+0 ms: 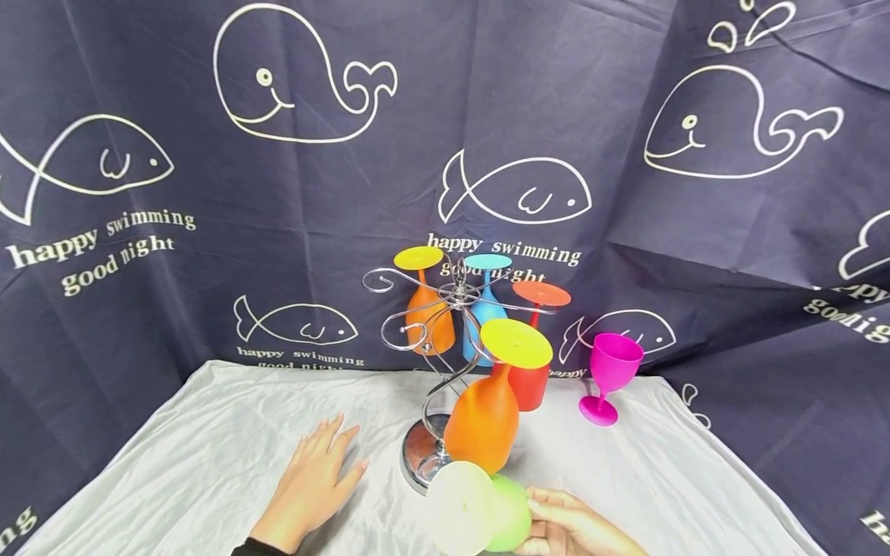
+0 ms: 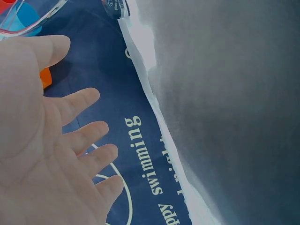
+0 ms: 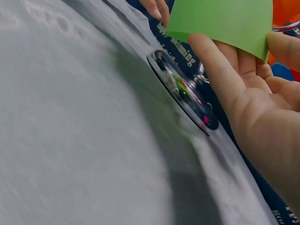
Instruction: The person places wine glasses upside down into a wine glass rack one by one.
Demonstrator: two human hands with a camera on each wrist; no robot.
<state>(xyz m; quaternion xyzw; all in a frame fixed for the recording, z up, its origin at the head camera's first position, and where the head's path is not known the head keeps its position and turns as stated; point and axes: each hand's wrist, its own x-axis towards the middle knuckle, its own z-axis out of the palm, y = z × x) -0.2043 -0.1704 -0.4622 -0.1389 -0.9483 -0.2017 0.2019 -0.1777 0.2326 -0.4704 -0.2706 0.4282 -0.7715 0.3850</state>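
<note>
My right hand (image 1: 566,525) grips a green goblet (image 1: 511,513) by its bowl, thumb and fingers on either side near the rim in the right wrist view. Its pale round foot (image 1: 459,506) faces the head camera. Just above it, an orange goblet (image 1: 483,425) with a yellow foot hangs upside down on a chrome stemware rack (image 1: 459,295). Left of the rack's round base (image 1: 419,455), my left hand (image 1: 309,486) is over the white cloth with fingers spread. Nothing is in its palm (image 2: 28,122) in the left wrist view.
At the rack's back hang another orange goblet (image 1: 429,320) and a blue goblet (image 1: 487,313); a red goblet (image 1: 530,386) hangs on the right. A magenta goblet (image 1: 615,363) stands upright at the table's back right. Behind is a dark printed curtain (image 1: 299,208).
</note>
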